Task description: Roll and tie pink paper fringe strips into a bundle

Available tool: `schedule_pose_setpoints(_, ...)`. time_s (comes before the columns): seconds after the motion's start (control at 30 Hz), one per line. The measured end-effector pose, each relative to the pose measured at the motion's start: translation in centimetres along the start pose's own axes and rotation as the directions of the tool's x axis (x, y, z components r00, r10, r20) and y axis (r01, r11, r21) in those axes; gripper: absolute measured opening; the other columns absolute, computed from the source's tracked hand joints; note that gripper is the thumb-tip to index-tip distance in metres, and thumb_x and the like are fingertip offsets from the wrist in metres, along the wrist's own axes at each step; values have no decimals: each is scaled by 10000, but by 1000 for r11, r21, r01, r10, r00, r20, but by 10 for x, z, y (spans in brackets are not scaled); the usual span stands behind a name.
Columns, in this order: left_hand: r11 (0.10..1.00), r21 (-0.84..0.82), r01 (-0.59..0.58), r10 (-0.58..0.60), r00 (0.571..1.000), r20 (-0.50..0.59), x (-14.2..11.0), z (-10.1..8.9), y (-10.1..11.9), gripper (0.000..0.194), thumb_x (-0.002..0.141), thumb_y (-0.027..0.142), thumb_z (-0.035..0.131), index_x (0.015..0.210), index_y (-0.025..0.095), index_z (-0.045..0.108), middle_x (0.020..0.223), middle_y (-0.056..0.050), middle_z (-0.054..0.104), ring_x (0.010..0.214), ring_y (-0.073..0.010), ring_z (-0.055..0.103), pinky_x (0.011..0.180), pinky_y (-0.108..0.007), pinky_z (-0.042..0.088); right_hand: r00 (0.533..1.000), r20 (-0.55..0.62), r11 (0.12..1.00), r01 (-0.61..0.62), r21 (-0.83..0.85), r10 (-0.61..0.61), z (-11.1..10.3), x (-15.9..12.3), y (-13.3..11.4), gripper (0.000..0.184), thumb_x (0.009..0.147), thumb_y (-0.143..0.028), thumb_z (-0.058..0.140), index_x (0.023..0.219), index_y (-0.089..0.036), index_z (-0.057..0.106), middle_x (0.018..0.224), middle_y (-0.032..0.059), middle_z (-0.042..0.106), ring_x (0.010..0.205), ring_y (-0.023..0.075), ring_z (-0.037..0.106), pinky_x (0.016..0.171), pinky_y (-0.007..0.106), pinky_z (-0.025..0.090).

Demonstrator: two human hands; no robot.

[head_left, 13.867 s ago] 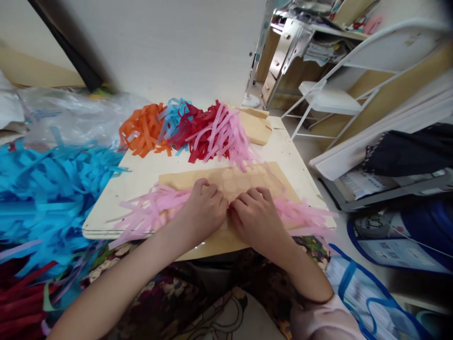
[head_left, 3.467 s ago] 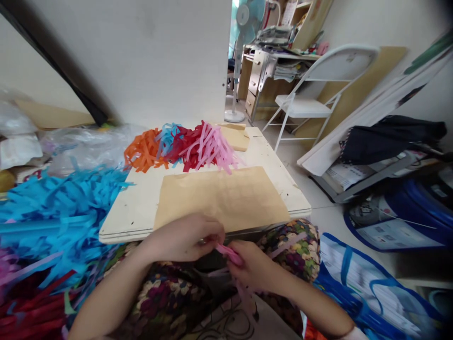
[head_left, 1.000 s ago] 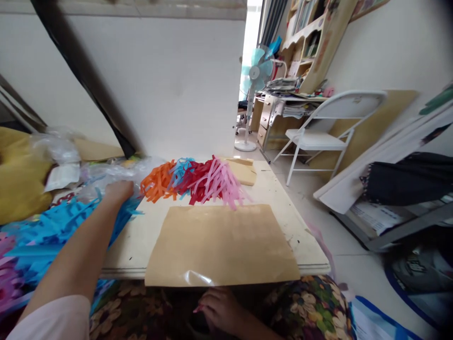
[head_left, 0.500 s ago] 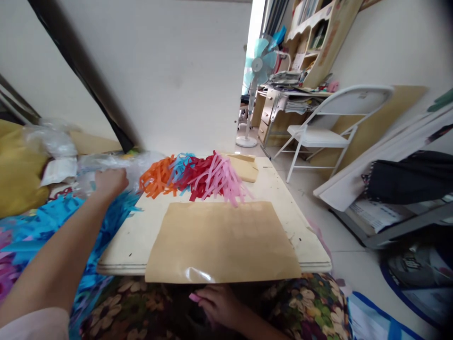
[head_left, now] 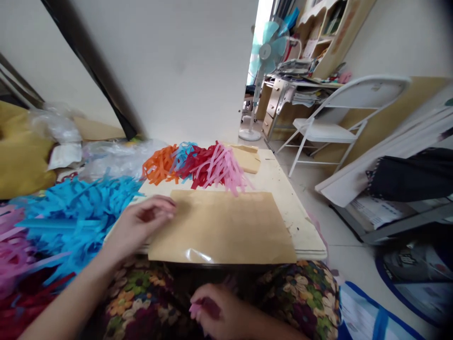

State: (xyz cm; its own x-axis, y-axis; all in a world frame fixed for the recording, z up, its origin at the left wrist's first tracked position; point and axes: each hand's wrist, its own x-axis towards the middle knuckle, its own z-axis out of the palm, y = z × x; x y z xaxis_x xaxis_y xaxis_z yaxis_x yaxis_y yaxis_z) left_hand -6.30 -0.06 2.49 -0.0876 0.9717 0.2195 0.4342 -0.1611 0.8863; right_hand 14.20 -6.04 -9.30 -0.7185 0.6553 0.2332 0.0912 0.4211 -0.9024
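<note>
My left hand (head_left: 146, 219) hovers over the left edge of a brown paper sheet (head_left: 226, 231). Its fingers are loosely curved, thumb apart from them, and nothing shows between them. Below the front edge of the small table, over my lap, my right hand (head_left: 221, 309) is closed on a pink strip (head_left: 194, 309); most of the strip is hidden. Behind the sheet lie fringed bundles: orange (head_left: 161, 164), light blue (head_left: 184, 153), dark red (head_left: 203, 160) and pink (head_left: 226, 170). A folded brown paper piece (head_left: 247, 160) sits beside them.
A heap of blue fringe (head_left: 85, 208) lies left of the cream tabletop (head_left: 304, 236), with pink fringe (head_left: 14, 250) and red fringe (head_left: 28, 302) nearby. Clear plastic bags (head_left: 109, 158) and a yellow cushion (head_left: 21, 151) are behind. A white folding chair (head_left: 325, 130) and a fan (head_left: 265, 52) stand further off.
My left hand has come back from the plastic bags and blue heap to the paper's left edge. My right hand stays low with the pink strip. The view has shifted slightly.
</note>
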Motion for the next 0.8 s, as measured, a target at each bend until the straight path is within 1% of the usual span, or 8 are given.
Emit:
schedule_pose_setpoints(0.1,946,-275,172,-116,971,209,-23,36,12,96,592,239,622,595,157,572,781,-37,606,746,-134,547,658,-220,422,984,-139,993,115,-8,-115,-28,-1,-33,197,717,-79,393,881,-157,472,694,24,603,600,77,545,567,177,439)
schedule_pose_setpoints(0.17,872,-395,288,-178,940,292,-27,52,18,93,586,219,631,625,153,579,727,-28,613,703,-120,555,632,-213,426,967,-203,988,150,-31,-153,-49,1,-49,162,740,-79,398,851,-174,468,705,15,585,635,79,539,619,205,442)
schedule_pose_setpoints(0.27,769,-508,388,-223,908,355,-24,67,22,152,567,186,648,697,158,576,695,-9,614,623,-101,555,553,-196,422,959,-263,994,93,-59,-105,-76,5,-60,101,796,-142,394,818,-180,486,688,9,563,625,83,532,588,205,436)
schedule_pose_setpoints(0.37,692,-575,437,-245,891,382,-21,75,19,176,532,139,663,680,151,571,673,1,609,605,-94,554,529,-183,419,959,-278,995,24,-101,-51,-92,10,-62,104,817,-198,411,793,-186,511,658,-5,569,617,80,547,568,185,434)
schedule_pose_setpoints(0.43,663,-584,468,-259,876,407,-22,79,15,134,525,122,663,631,139,583,645,-2,608,607,-86,550,558,-177,422,951,-309,993,-9,-116,-28,-95,14,-59,97,811,-203,429,871,-199,506,674,-16,586,623,76,563,579,176,439)
schedule_pose_setpoints(0.53,631,-581,515,-304,852,426,-24,81,9,115,530,132,669,632,138,619,644,-4,622,607,-71,549,602,-166,421,945,-325,993,-68,-98,33,-93,19,-51,215,803,-215,439,1018,-204,438,710,-16,601,635,80,577,564,170,446)
schedule_pose_setpoints(0.67,612,-592,524,-338,850,403,-27,82,4,138,533,177,684,652,136,626,619,-3,626,589,-78,555,606,-181,429,943,-330,980,-107,-166,47,-88,24,-44,85,789,-239,463,833,-187,514,663,-23,588,573,67,549,503,153,419)
schedule_pose_setpoints(0.8,675,-592,439,-299,897,325,-29,84,1,163,559,199,675,683,145,585,663,-1,632,572,-87,555,583,-206,441,943,-332,964,-107,-245,20,-85,26,-44,85,780,-239,476,760,-177,531,637,-29,564,567,62,515,514,158,402)
